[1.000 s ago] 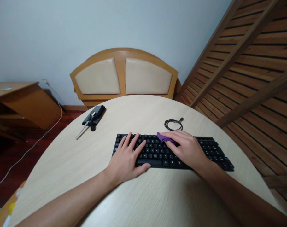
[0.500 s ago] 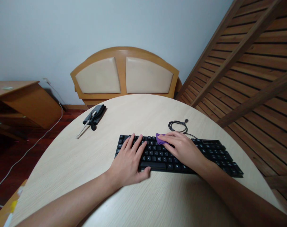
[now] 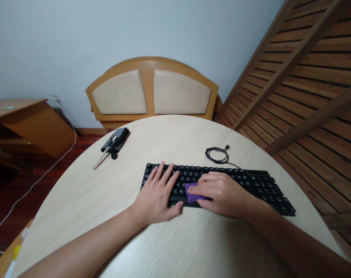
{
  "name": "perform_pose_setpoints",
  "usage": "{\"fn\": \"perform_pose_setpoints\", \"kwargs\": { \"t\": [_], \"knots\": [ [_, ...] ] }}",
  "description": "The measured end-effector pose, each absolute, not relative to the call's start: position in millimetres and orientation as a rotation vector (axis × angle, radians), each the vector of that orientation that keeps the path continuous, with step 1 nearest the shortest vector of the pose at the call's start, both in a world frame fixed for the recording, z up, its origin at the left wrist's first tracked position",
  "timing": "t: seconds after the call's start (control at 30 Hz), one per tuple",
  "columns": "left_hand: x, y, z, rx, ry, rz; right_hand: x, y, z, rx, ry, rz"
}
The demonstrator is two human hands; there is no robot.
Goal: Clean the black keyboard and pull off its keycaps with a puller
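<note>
A black keyboard [image 3: 250, 183] lies across the round light-wood table [image 3: 175, 247]. My left hand [image 3: 157, 193] rests flat on the keyboard's left end, fingers spread over the keys. My right hand [image 3: 221, 193] presses a small purple cloth [image 3: 192, 192] onto the keys near the keyboard's front edge, fingers closed over it. The keyboard's black cable [image 3: 217, 155] lies coiled on the table just behind it.
A black folded pouch with a thin white tool [image 3: 114, 143] sits at the table's far left. A wooden padded chair back [image 3: 152, 92] stands behind the table. Slatted wooden boards [image 3: 308, 85] lean at right. A wooden cabinet [image 3: 25, 123] and white cord are on the floor at left.
My right hand has drawn the purple cloth from the keyboard's back rows toward its front edge and slightly left. The left hand has stayed in place.
</note>
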State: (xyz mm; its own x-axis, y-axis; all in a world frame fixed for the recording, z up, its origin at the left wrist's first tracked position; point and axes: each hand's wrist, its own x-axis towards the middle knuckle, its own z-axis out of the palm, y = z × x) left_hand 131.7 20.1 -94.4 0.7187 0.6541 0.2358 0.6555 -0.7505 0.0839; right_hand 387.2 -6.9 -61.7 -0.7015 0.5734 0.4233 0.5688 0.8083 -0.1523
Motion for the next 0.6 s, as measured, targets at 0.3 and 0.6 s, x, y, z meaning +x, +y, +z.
{"fn": "perform_pose_setpoints", "kwargs": {
  "t": [0.3, 0.6],
  "knots": [
    [128, 29, -91, -2.883, -1.166, -0.396, 398, -3, -49, -1.069, -2.24, 0.323],
    [125, 33, -93, -2.835, -1.212, -0.464, 508, 59, -88, -1.481, -1.146, 0.14]
  ]
}}
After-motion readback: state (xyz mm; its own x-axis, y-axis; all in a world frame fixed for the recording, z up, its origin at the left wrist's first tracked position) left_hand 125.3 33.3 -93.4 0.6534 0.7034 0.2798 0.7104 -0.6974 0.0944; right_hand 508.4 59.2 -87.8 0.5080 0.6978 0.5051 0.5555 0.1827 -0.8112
